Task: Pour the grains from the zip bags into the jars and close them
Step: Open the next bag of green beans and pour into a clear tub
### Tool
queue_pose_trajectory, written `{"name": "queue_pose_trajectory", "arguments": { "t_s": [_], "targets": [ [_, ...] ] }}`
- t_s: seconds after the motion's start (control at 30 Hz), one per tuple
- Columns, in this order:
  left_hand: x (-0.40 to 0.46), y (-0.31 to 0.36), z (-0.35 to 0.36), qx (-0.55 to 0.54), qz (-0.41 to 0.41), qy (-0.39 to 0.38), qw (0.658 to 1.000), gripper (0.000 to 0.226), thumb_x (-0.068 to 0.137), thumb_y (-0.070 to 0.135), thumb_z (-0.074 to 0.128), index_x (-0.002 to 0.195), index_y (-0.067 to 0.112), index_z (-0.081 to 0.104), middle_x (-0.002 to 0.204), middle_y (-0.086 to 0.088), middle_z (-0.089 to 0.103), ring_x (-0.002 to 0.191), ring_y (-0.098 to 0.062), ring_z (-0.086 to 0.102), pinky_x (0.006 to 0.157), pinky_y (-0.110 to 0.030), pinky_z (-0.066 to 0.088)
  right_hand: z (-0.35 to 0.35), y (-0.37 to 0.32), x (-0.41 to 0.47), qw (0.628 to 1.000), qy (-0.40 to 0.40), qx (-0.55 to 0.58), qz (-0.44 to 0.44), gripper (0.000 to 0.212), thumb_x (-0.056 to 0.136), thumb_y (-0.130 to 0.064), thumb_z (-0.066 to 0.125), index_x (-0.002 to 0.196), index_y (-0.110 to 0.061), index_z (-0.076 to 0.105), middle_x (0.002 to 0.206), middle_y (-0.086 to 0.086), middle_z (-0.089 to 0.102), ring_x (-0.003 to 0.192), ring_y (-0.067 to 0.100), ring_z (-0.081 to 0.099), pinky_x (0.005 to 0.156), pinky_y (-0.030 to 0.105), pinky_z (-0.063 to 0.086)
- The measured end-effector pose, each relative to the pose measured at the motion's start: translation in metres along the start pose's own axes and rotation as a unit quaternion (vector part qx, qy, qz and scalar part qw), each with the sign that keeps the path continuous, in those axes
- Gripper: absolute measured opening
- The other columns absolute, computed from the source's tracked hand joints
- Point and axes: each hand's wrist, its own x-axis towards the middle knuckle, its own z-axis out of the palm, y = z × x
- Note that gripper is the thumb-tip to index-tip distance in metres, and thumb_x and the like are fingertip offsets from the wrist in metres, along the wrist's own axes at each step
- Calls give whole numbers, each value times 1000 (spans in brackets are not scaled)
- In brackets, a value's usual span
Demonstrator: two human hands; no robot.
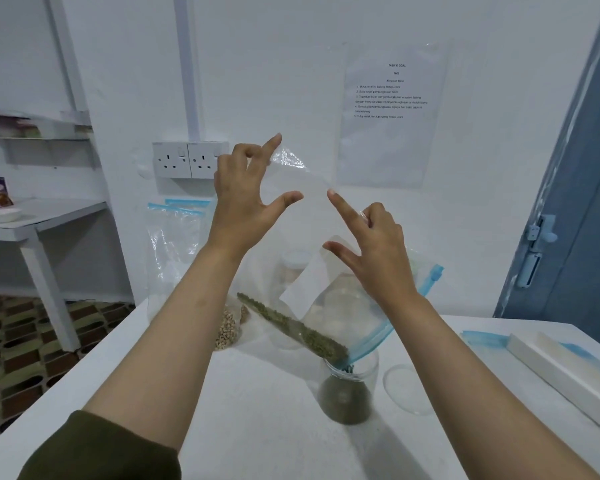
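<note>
Green grains (312, 336) in tilted zip bag (368, 327)

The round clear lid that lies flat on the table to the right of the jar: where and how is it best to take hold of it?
Probably by its rim, from above. The lid lies flat on the table beside the jar, apart from it, so only its edge offers a pinch, with thumb and fingers on opposite sides.

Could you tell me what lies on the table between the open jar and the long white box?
In the head view, a clear round lid lies flat between the jar and the white box.
</note>
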Motion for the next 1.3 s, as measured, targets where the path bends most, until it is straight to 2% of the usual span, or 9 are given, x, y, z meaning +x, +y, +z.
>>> {"name": "queue_pose_trajectory", "arguments": {
  "t_s": [0.17, 0.27, 0.4, 0.53, 0.67, 0.87, 1.0, 1.1, 1.3],
  "targets": [
    [-7, 1, -4, 15, 2, 23, 1000, 77, 84, 59, 64, 149, 28, 36, 128, -9, 43, 118, -24, 38, 104, -46, 38, -2, -3, -2, 1000, 11, -5, -12, 74, 90, -47, 59, 152, -47, 19, 89, 1, 37, 79, 13, 29, 69, 37, 43],
    [-15, 1, -8, 49, -10, 20, 999, 87, 83, 64, 61, 153, 30, 24, 135, -6, 41, 121, -22, 36, 102, -33, 26, -3, -4, -4, 1000, 15, -5, -18, 67, 90, -51, 51, 152, -44, 24, 88, 1, 35, 78, 13, 27, 70, 34, 39],
    [-28, -1, -11, 82, -68, 5, 994, 99, 80, 76, 49, 157, 29, 9, 145, -4, 35, 129, -21, 35, 101, -34, 15, -3, -5, -7, 999, 15, -23, -29, 63, 92, -53, 47, 151, -43, 29, 88, 0, 34, 78, 13, 28, 69, 35, 39],
    [-45, -7, -11, 140, -89, 7, 986, 96, 81, 79, 42, 157, 31, 9, 144, -4, 36, 128, -23, 35, 100, -46, 22, -1, -7, -13, 998, 35, -34, -34, 58, 92, -49, 54, 148, -39, 42, 88, -3, 29, 78, 13, 27, 70, 34, 33],
    [-60, -14, -11, 150, -78, -9, 986, 98, 78, 84, 36, 156, 33, 7, 139, -2, 36, 125, -23, 36, 99, -47, 22, 2, -6, -14, 998, 38, -40, -31, 58, 91, -45, 63, 145, -40, 45, 90, -3, 29, 79, 14, 30, 72, 34, 32],
    [-69, -17, -14, 177, -71, -34, 981, 97, 74, 84, 47, 154, 43, 10, 139, -2, 39, 124, -21, 39, 102, -48, 20, 5, -4, -13, 998, 29, -52, -29, 58, 92, -47, 60, 147, -41, 43, 90, 1, 36, 80, 16, 32, 72, 34, 32],
    [-58, -16, -14, 174, -82, -44, 980, 83, 81, 74, 48, 152, 48, 14, 125, -4, 44, 114, -18, 40, 94, -44, 21, 6, -4, -12, 998, 29, -55, -11, 58, 94, -53, 49, 149, -42, 37, 92, 2, 37, 81, 15, 31, 73, 34, 34],
    [-46, -14, -13, 160, -72, -49, 983, 79, 83, 70, 49, 152, 49, 17, 123, -3, 42, 111, -16, 35, 85, -36, 15, 4, -3, -8, 998, 41, -51, -2, 59, 94, -54, 49, 150, -42, 34, 91, -1, 33, 81, 13, 28, 72, 33, 32],
    [-30, -13, -11, 130, -46, -67, 988, 80, 80, 75, 46, 151, 49, 19, 125, -2, 43, 114, -18, 37, 84, -33, 13, 0, 4, -6, 998, 48, -42, 14, 59, 95, -54, 49, 150, -41, 34, 90, -1, 31, 80, 14, 29, 72, 34, 35]
  ]
}}
